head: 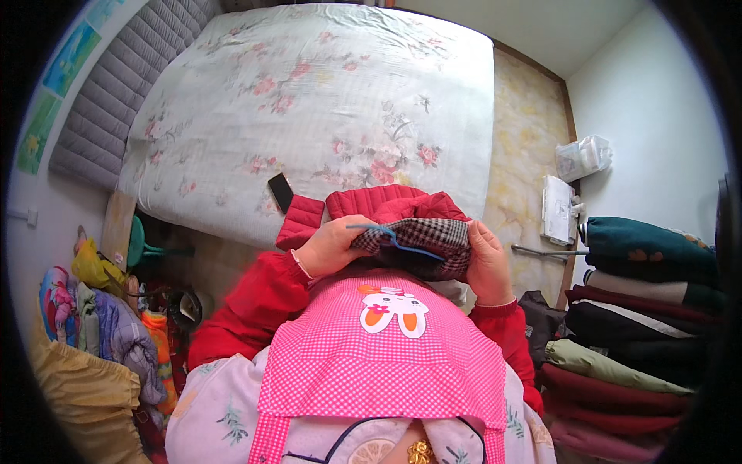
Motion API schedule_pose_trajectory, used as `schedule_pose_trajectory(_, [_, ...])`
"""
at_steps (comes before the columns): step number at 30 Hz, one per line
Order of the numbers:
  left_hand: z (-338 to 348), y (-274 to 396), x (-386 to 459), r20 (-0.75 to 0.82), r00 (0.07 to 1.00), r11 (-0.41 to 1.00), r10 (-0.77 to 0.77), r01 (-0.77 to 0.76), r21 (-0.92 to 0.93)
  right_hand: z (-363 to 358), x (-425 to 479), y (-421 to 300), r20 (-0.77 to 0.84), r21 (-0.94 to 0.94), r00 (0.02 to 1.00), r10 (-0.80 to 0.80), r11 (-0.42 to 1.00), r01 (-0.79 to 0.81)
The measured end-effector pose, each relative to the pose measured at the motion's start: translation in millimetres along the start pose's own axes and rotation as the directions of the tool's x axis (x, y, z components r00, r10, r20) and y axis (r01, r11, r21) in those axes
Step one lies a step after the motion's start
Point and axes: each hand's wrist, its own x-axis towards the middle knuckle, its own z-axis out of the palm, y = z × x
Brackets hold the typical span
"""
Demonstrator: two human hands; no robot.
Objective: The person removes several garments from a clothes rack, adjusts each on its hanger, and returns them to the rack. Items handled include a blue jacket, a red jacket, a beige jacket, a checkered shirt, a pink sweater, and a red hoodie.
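Note:
My left hand grips one end of a black-and-white houndstooth garment and a blue hanger or rod-like piece that runs across it. At the other end, my right hand pinches the garment's edge. The cloth is stretched between both hands, with its dark inside partly visible. Just beyond it, a red quilted jacket lies at the edge of the bed. Parts of that jacket are hidden behind my hands and the checked cloth.
A bed with a floral sheet spans the area ahead, with a smartphone near its edge. Folded clothes are stacked at right. More clothes and a green stool stand at left. A plastic container sits by the wall.

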Motion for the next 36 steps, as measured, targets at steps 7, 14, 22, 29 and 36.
schedule_pose_trajectory(7, [-29,-15,16,-0.197,0.978,0.988,0.068,-0.094,-0.126,-20,-10,-30,0.131,-0.795,0.981,-0.145,0.575,0.191])
schedule_pose_trajectory(14, [-43,-2,34,-0.181,0.983,0.956,0.038,-0.089,-0.281,-3,-10,4,0.262,-0.934,0.799,-0.542,0.065,0.35])
schedule_pose_trajectory(22, [-53,-2,43,-0.122,0.982,0.987,0.146,-0.135,0.09,5,1,9,0.155,-0.898,0.686,-0.711,0.187,0.397])
schedule_pose_trajectory(29, [-53,-11,50,-0.214,0.964,0.986,0.159,-0.166,-0.014,-26,7,25,-0.081,-0.774,0.716,-0.694,0.497,0.393])
schedule_pose_trajectory(36, [-62,-41,44,-0.156,0.975,0.976,0.156,-0.128,0.178,-22,-7,17,-0.109,-0.77,0.765,-0.635,0.54,0.339])
